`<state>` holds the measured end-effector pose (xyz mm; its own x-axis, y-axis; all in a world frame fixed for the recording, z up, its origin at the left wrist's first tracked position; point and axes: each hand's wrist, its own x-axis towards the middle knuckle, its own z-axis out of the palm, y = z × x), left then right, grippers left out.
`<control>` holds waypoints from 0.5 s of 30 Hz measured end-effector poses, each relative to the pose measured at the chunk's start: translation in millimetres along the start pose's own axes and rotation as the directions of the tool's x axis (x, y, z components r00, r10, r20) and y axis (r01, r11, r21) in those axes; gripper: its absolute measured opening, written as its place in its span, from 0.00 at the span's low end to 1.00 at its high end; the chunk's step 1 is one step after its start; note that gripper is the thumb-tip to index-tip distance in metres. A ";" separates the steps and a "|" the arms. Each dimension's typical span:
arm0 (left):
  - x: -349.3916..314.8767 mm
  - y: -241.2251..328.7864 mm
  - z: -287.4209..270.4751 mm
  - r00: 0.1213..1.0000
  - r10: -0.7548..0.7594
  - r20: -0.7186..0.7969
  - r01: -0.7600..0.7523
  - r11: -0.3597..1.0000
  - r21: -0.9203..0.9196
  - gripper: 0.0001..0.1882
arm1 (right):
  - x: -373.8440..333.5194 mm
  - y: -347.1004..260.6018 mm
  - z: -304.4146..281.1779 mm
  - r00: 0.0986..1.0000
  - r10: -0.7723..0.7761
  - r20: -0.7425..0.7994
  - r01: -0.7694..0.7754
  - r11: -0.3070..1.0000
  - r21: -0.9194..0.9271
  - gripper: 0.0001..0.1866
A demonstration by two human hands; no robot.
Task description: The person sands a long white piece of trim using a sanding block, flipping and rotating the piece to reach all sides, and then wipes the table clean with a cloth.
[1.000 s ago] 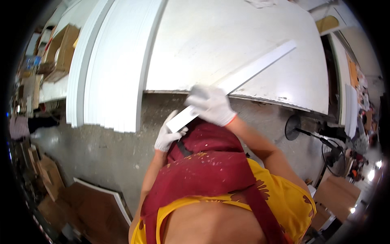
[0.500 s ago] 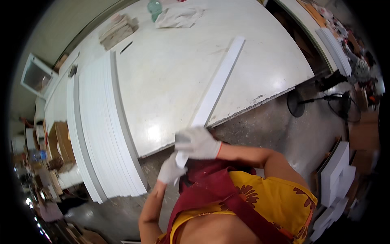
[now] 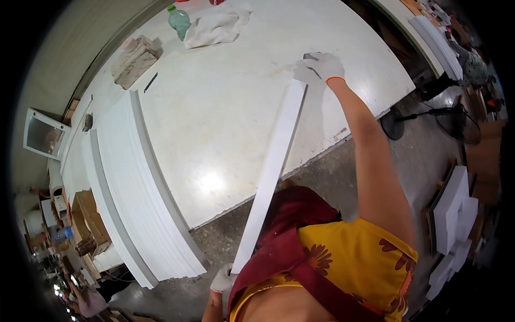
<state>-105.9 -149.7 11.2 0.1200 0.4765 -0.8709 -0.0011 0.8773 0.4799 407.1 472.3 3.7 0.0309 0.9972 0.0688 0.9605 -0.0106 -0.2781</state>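
A long, narrow white strip [image 3: 276, 161] slants from the worktable over its near edge toward my body. At its near end, beside my apron, my gloved left hand [image 3: 222, 279] is closed around it, with the fingers partly hidden. Just past the strip's far end, my gloved right hand [image 3: 324, 66] grips a small dark grey pad [image 3: 311, 55] over the tabletop. Its exact kind does not show. Both gloves are white, and the right one has an orange cuff.
Many white strips [image 3: 134, 177] lie side by side at the left of the white table [image 3: 214, 123], jutting past its near edge. A wrapped block [image 3: 134, 61], a green-capped bottle [image 3: 179, 21] and a white cloth [image 3: 217, 28] sit farther back. A fan [image 3: 456, 126] stands right.
My right hand has gone from the strip's near end to beyond its far end with the grey pad. The strip and my left hand have come nearer my body.
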 end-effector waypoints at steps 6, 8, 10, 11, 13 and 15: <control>64.7 57.7 32.5 0.941 -0.024 0.338 0.124 0.953 -0.276 0.26 | -47.1 -20.1 18.0 0.964 0.251 0.088 -0.185 0.393 0.901 0.36; 79.9 58.8 31.3 0.903 0.111 0.415 -0.032 0.981 -0.192 0.26 | -77.7 -47.6 7.7 0.955 0.292 0.045 -0.172 0.425 0.889 0.34; 89.0 64.1 26.3 0.860 0.179 0.478 -0.116 0.981 -0.158 0.29 | -91.2 -55.0 -7.5 0.918 0.394 0.046 -0.165 0.274 0.947 0.32; 82.7 81.1 33.4 0.873 0.224 0.433 -0.180 0.974 -0.140 0.30 | -100.2 -55.2 -15.6 0.892 0.450 0.049 -0.153 0.198 0.968 0.31; 46.4 122.2 61.4 0.889 0.319 0.328 -0.304 0.948 -0.098 0.31 | -133.1 -74.1 -31.6 0.959 0.282 0.024 -0.162 0.475 0.865 0.29; 28.8 126.4 71.6 0.909 0.368 0.194 -0.407 0.884 0.231 0.32 | -198.7 -127.6 -40.6 0.997 -0.012 0.080 -0.063 0.509 0.859 0.25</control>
<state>-31.5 -29.2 54.3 0.3016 0.7455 -0.5944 0.1795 0.5679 0.8033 289.6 272.4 64.4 -0.0023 1.0000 -0.0044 0.2494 -0.0036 -0.9684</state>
